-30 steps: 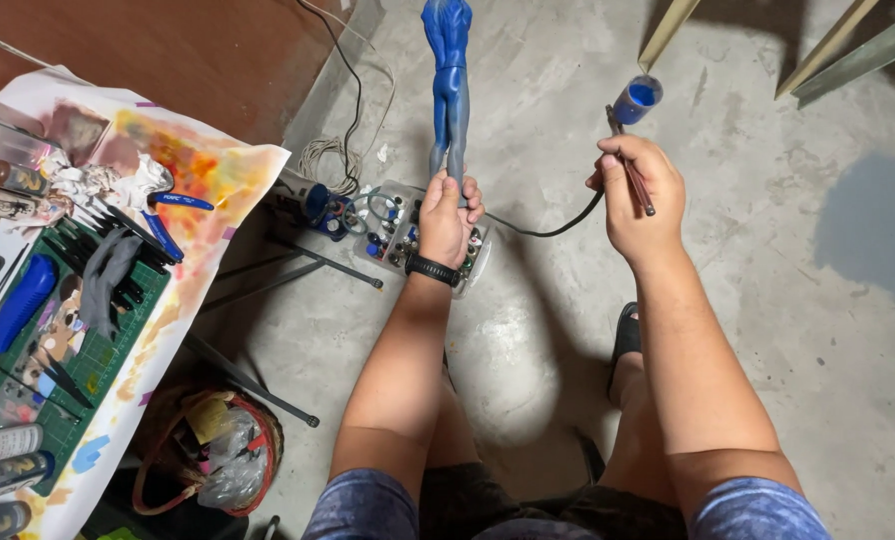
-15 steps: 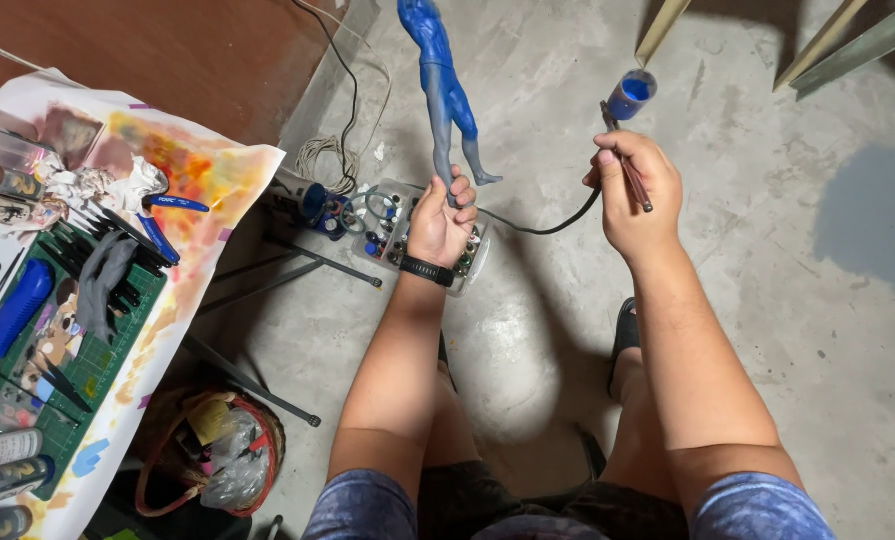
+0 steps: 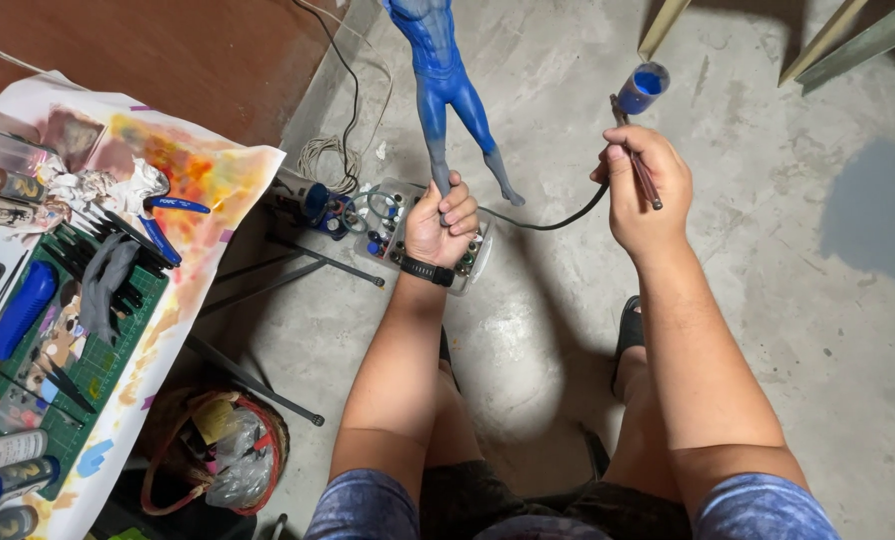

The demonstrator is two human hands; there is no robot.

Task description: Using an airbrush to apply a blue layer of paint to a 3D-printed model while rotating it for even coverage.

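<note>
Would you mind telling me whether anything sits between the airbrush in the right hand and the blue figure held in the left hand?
Nothing visible does. The airbrush in the right hand and the blue figure, gripped at its base by the left hand, have only open air above the concrete floor between them.

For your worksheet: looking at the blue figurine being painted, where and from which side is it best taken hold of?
Probably low, by the leg or stand under the blue figurine, coming from below, as the left hand does. Its body rises away from the fist, so the freshly blue torso stays untouched and faces the airbrush in the right hand.
</note>
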